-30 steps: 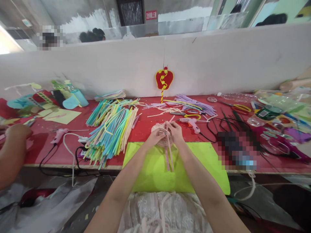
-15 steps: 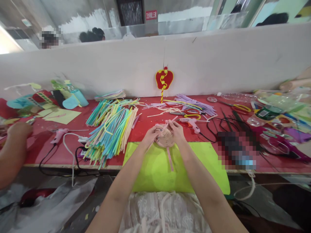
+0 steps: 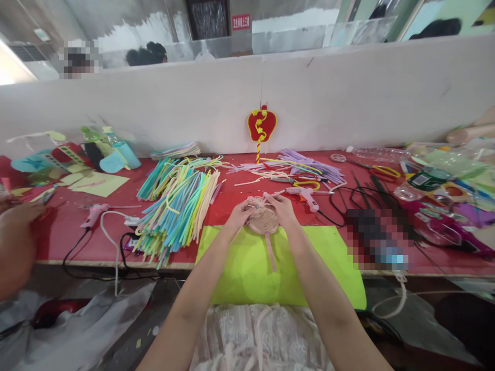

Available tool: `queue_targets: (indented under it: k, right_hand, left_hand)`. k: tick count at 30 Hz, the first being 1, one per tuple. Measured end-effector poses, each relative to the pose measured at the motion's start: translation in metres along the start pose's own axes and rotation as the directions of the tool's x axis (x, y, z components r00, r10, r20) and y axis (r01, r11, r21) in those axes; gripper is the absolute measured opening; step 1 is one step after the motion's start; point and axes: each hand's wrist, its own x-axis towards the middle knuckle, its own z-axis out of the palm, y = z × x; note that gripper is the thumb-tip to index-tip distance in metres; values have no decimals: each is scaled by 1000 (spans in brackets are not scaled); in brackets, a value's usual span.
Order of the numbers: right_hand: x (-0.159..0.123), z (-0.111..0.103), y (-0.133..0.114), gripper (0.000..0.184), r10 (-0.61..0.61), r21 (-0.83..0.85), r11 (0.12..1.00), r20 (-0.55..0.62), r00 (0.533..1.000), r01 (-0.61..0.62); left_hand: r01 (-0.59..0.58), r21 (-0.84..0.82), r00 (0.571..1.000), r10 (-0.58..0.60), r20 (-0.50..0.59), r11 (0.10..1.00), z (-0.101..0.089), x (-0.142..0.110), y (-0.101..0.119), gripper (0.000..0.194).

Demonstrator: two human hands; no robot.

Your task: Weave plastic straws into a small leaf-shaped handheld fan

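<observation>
I'm pinching pink disc [image 3: 263, 222] at far rim, left hand [image 3: 240, 215] and right hand [image 3: 284, 208] about equally near; disc lying between, mostly my side of grip, stem [image 3: 271, 252] pointing toward me over yellow-green sheet [image 3: 247, 278].

Head view, with the lime-green sheet [image 3: 240, 273] as landmark. At its far edge, the left hand [image 3: 243, 214] and right hand [image 3: 283, 208] hold a round pink piece [image 3: 263, 221] from opposite sides; what the fingertips pinch is too small to make out clearly. A pink strip [image 3: 270, 253] extends from the piece over the sheet. Left of the sheet: bundled pastel stems [image 3: 185, 206]. Beyond it: a pink glue gun [image 3: 306, 196], yellow-handled scissors [image 3: 307, 184] and a red ornament [image 3: 253, 123].
</observation>
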Motion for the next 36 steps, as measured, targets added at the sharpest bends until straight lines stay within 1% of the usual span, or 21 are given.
queue_targets:
  k: [2, 3, 6, 8, 10, 11, 13, 14, 15, 17, 19, 22, 27, 29, 33, 36]
  right_hand:
    - [1, -1, -1, 29, -9, -18, 1000, -47, 999, 8]
    - [2, -1, -1, 28, -11, -8, 1000, -72, 997, 11]
    - [4, -3, -3, 27, 6, 104, 995, -128, 992, 8]
    - [4, -3, -3, 26, 16, 185, 983, -133, 991, 9]
    - [2, -1, -2, 25, 18, 210, 978, -118, 993, 7]
    - [1, 1, -2, 25, 21, 207, 978, -102, 995, 0]
    - [-2, 5, 1, 25, 37, 189, 982, -55, 998, -26]
    - [-3, 7, 2, 25, 42, 180, 983, -28, 999, -36]
    - [-4, 9, 3, 25, 39, 168, 985, 0, 999, -38]
    - [-5, 12, 6, 25, 19, 129, 991, 57, 998, -26]
    - [-6, 14, 9, 25, -5, 74, 997, 93, 996, -2]
    - [-6, 14, 10, 25, -14, 0, 1000, 107, 994, 14]
    - [-7, 12, 8, 25, -3, -47, 999, 132, 991, 9]
    - [-7, 12, 8, 26, 2, -68, 998, 136, 991, 7]
    - [-6, 11, 8, 26, 16, -74, 997, 158, 987, -4]
    - [-6, 10, 8, 25, 25, -69, 998, 186, 982, -13]
  left_hand:
    - [33, -63, 999, -31, 23, 997, -2, -2, 3, 22]
    - [59, -118, 997, -53, 55, 991, -3, -4, 5, 24]
    - [172, -305, 976, -119, 185, 937, -10, -8, 8, 32]
    - [219, -331, 956, -134, 260, 918, -12, -9, 8, 36]
    - [193, -301, 947, -97, 306, 934, -10, -7, 6, 45]
    - [150, -286, 950, -58, 307, 946, -7, -6, 4, 49]
    - [17, -279, 964, 59, 259, 960, -1, -3, 2, 57]
    - [-15, -286, 972, 82, 221, 958, 2, -1, 0, 57]
    - [-57, -293, 982, 106, 153, 954, 3, 0, -1, 54]
    - [-131, -269, 990, 141, 17, 954, 4, 2, -1, 43]
    - [-174, -209, 983, 158, -92, 962, 2, 3, -1, 32]
    - [-168, -123, 973, 144, -182, 978, -1, 4, 0, 26]
    - [-143, -43, 961, 129, -243, 989, -1, 4, 2, 25]
    - [-133, -32, 963, 122, -240, 991, -1, 4, 2, 25]
    - [-112, 19, 975, 114, -192, 993, -4, 5, 1, 26]
    - [-108, 30, 974, 112, -199, 994, -5, 6, 0, 28]
